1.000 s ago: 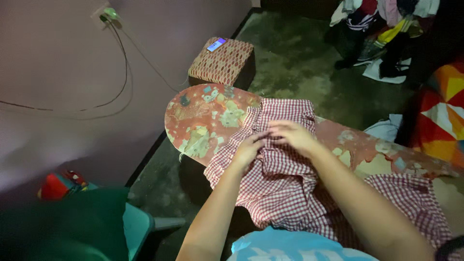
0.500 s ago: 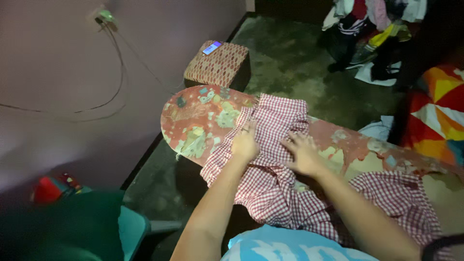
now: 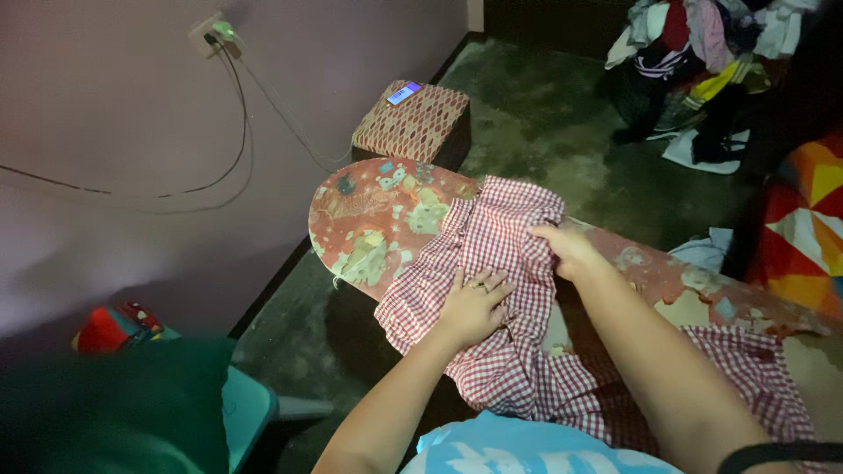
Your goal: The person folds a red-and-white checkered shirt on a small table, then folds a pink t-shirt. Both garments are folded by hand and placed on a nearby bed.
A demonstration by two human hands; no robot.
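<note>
Two hands: both on one red-and-white checked garment [image 3: 492,263]
Left hand [image 3: 474,305]: fingers spread, palm pressed flat on the cloth, a ring on one finger
Right hand [image 3: 566,248]: fingers curled, pinching a bunched fold of the cloth just right of the left hand
Garment: draped over the rounded left end of the ironing board [image 3: 369,219], crumpled, its near part hanging toward the person, more of it trailing right
Board cover: red, worn, patchy
Far left: patterned box [image 3: 413,127] on the floor, a small lit device [image 3: 405,92] on top
Wall: socket [image 3: 211,33] with cables [image 3: 237,132]
Far right: heap of clothes [image 3: 702,44]
Near left: green chair [image 3: 132,404]
</note>
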